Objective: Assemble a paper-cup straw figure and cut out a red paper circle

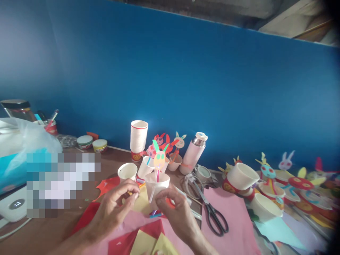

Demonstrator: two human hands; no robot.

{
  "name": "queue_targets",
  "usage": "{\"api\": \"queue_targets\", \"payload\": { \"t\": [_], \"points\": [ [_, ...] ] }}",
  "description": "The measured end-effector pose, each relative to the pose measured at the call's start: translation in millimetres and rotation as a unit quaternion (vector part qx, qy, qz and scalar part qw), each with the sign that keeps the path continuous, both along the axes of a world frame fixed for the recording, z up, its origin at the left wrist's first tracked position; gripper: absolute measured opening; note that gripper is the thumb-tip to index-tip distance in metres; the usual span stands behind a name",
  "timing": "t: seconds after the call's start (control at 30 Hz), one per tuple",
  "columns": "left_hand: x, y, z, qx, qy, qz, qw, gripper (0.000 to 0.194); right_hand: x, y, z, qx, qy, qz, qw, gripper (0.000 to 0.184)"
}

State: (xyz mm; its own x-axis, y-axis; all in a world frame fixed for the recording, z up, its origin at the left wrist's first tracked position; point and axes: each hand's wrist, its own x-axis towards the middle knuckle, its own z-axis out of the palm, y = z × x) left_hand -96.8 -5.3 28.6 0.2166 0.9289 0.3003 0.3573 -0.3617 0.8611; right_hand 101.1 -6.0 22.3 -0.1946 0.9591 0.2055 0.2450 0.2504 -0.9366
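My left hand (118, 203) is raised over the coloured paper with thumb and fingertips pinched together. Whatever may be between them is too small to make out. Opposite it, my right hand (177, 210) has its fingers curled, with the fingertips close to the front of a white paper cup (160, 181); I cannot tell if it holds anything. A paper rabbit (159, 160) with a pale orange face and green ears stands up from that cup. Below the hands lie red paper (119, 238), pink paper (134, 220) and yellow paper pieces (142, 242).
Scissors (216, 219) with black handles lie on pink paper (236, 216) at right. Behind stand stacked paper cups (138, 136), a pink thermos (193, 154) and another cup (127, 172). More cups with paper animals (300, 183) crowd the right side. A plastic bag (29, 138) sits at left.
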Motion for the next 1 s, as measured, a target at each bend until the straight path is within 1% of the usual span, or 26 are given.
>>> {"api": "queue_targets", "payload": {
  "t": [0.03, 0.1, 0.13, 0.17, 0.2, 0.27, 0.3, 0.37, 0.43, 0.57, 0.67, 0.73, 0.87, 0.93, 1.0],
  "points": [
    [-4, 1, 6.6, -0.016, 0.024, -0.01, 1.0, 0.021, 0, 0, 1.3, 0.005, 0.0, -0.002, 1.0, 0.012],
    [-13, 3, 15.7, -0.05, 0.127, -0.09, 0.987, 0.022, 2, -1, 4.3, 0.018, -0.002, -0.003, 1.0, 0.011],
    [-18, 3, 16.4, -0.072, 0.196, -0.135, 0.969, 0.02, 2, -1, 5.6, 0.025, -0.005, -0.003, 1.0, 0.011],
    [-23, 3, 14.1, -0.081, 0.263, -0.15, 0.95, 0.016, 3, -2, 6.6, 0.031, -0.009, -0.004, 0.999, 0.011],
    [-26, 2, 9.0, -0.077, 0.321, -0.134, 0.934, 0.013, 3, -3, 7.2, 0.033, -0.016, -0.004, 0.999, 0.011],
    [-32, 1, -6.6, -0.05, 0.397, -0.118, 0.909, 0.017, 2, -5, 7.0, 0.034, -0.041, -0.01, 0.999, 0.012],
    [-33, 1, -15.2, -0.038, 0.424, -0.094, 0.9, 0.018, 2, -6, 6.4, 0.037, -0.055, -0.014, 0.998, 0.013],
    [-34, 2, -29.5, -0.026, 0.437, -0.086, 0.895, 0.014, 1, -8, 4.7, 0.05, -0.077, -0.021, 0.996, 0.014],
    [-34, 3, -38.3, -0.012, 0.45, -0.084, 0.889, 0.012, 1, -9, 3.0, 0.068, -0.089, -0.021, 0.994, 0.013],
    [-32, 6, -43.8, 0.011, 0.466, -0.098, 0.879, 0.015, 0, -7, 0.3, 0.085, -0.097, -0.013, 0.992, 0.013],
    [-30, 7, -43.6, 0.013, 0.457, -0.109, 0.882, 0.02, -1, -6, -1.6, 0.085, -0.097, -0.014, 0.992, 0.013],
    [-29, 6, -42.0, 0.01, 0.458, -0.114, 0.882, 0.02, -1, -6, -2.6, 0.083, -0.102, -0.015, 0.991, 0.013],
    [-27, 5, -34.8, -0.006, 0.465, -0.104, 0.879, 0.018, -1, -7, -2.6, 0.084, -0.127, -0.022, 0.988, 0.014],
    [-25, 5, -29.0, -0.026, 0.45, -0.093, 0.888, 0.018, -1, -7, -2.2, 0.099, -0.146, -0.026, 0.984, 0.014],
    [-23, 6, -22.4, -0.045, 0.417, -0.087, 0.904, 0.017, -1, -7, -2.3, 0.131, -0.163, -0.034, 0.977, 0.015]
  ]
}}
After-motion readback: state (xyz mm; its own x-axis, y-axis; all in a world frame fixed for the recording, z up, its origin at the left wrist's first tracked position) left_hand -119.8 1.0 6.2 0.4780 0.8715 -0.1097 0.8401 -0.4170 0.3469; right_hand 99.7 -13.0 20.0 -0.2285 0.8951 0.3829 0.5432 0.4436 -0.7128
